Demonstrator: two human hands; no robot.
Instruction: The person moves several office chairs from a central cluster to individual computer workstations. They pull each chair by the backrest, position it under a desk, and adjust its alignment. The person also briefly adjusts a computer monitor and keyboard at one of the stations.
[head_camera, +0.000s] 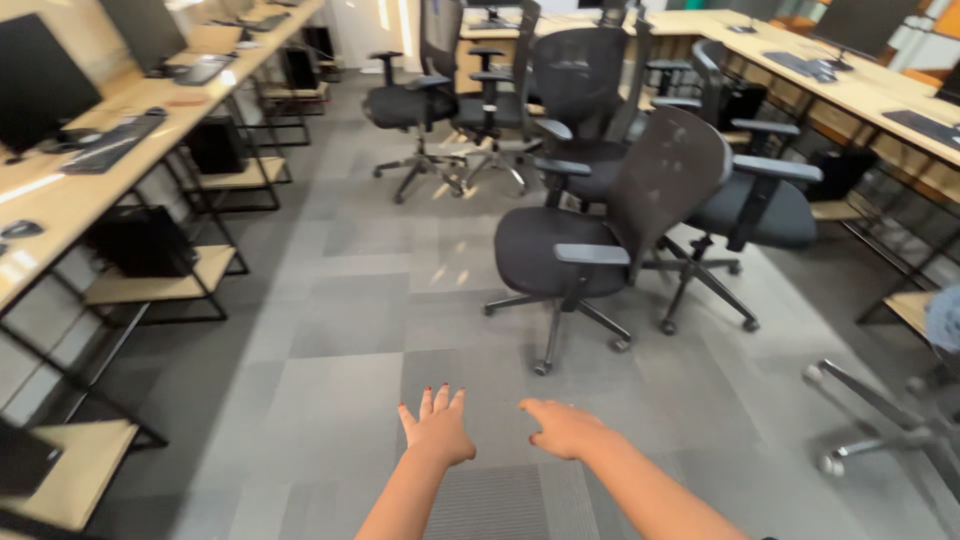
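I see both my arms stretched out ahead of me over the grey carpet floor (330, 330). My left hand (437, 428) is flat with the fingers spread and pointing forward, and it holds nothing. My right hand (563, 428) is just beside it, palm down, fingers loosely extended and turned a little toward the left, and it has nothing in it either. The two hands are near each other but apart, and neither one touches anything.

The thing nearest to them is a black office chair (600, 240) straight ahead, standing upright on its wheeled star base, its mesh back tilted toward the right and its seat facing left. I can tell there is open carpet between my fingertips and its closest caster. Right behind it stands a second black chair (755, 205), and their bases sit close together. More black chairs (440, 100) are bunched farther back in the middle of the room.

On my left runs a long wooden desk (60, 190) with a dark monitor (40, 85) and a keyboard (112, 145) on it, and a computer tower (145, 240) on the low shelf below. Another wooden desk (860, 85) runs along the right side
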